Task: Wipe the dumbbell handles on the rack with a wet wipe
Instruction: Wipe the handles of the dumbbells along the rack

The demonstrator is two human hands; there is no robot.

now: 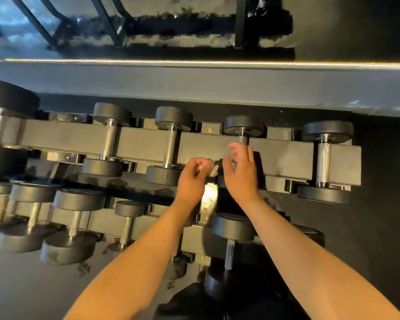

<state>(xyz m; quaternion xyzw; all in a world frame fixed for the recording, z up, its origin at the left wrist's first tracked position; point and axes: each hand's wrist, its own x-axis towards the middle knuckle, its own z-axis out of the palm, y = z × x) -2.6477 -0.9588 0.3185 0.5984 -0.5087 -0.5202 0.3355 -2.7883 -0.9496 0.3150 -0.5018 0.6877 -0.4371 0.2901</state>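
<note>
Left hand (192, 175) pinches what looks like wet wipe (211, 168) over rack (206, 144); right hand (239, 172) fingers spread, empty; loose wipe may drop.

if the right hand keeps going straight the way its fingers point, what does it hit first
Most likely the handle of the dumbbell just beyond it on the rack's top row: the right hand has its fingers reaching up toward that bar, with its fingertips already close below. Depth is unclear, so it may pass just above it.
</note>
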